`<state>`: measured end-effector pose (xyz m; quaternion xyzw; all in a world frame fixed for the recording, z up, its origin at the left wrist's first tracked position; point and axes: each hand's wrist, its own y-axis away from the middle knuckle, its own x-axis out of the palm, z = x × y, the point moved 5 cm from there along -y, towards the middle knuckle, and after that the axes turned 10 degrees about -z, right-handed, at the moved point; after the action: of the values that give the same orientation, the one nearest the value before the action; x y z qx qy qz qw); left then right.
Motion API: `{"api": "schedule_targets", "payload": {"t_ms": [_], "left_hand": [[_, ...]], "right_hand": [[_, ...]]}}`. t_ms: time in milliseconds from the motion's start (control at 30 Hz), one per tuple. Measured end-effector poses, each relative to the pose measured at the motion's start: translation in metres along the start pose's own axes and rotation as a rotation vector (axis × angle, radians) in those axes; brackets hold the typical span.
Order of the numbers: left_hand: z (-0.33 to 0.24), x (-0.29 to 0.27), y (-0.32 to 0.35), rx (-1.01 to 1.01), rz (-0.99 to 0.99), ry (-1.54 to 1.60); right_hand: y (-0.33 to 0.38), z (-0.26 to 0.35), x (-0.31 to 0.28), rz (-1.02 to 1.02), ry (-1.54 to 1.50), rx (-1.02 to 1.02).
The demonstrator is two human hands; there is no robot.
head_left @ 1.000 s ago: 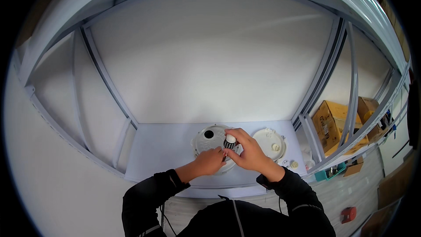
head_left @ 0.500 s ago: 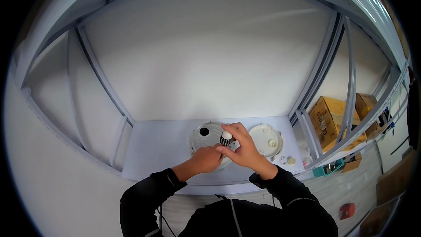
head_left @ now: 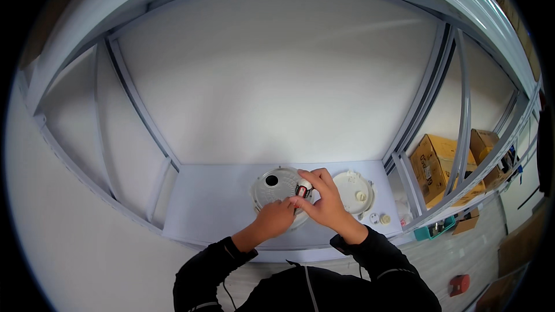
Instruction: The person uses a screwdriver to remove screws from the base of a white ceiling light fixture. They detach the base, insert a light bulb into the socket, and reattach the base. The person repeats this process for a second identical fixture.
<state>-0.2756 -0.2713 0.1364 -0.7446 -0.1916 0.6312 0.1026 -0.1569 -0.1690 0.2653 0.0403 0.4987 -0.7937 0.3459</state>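
Note:
My right hand is closed around a small white-capped cylinder, its fingers over the top and its thumb low on the side. The side shows a red and black patch, and the cylinder is too small to name more exactly. My left hand is closed too, its fingertips pinching at the lower end, which the fingers partly hide. Both hands are above a round whitish disc-shaped housing that has a dark round hole near its far side. My hands cover its near right part.
Right of my hands lies a second round white dish with a small cream part in it. A small white disc and a cream ring lie nearer. Metal posts frame the white table; cardboard boxes stand at the right.
The cylinder has turned in my fingers: its black checked side gave way to a red patch. Both hands sit slightly lower in view, as does the whole scene.

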Motion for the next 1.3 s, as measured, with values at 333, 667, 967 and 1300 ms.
{"api": "schedule_targets", "payload": {"t_ms": [333, 667, 967, 1300], "left_hand": [[-0.009, -0.019, -0.006, 0.021, -0.001, -0.028], [0.0, -0.013, 0.001, -0.15, -0.079, 0.162], [0.01, -0.044, 0.026, -0.148, -0.336, 0.269], [0.056, -0.044, 0.051, -0.17, -0.382, 0.313]], "right_hand": [[0.005, -0.016, 0.001, 0.055, -0.32, 0.202], [-0.011, -0.003, -0.006, -0.057, -0.32, 0.097], [-0.004, -0.006, -0.007, -0.104, -0.393, 0.153], [0.004, -0.012, -0.005, -0.105, -0.411, 0.207]]}}
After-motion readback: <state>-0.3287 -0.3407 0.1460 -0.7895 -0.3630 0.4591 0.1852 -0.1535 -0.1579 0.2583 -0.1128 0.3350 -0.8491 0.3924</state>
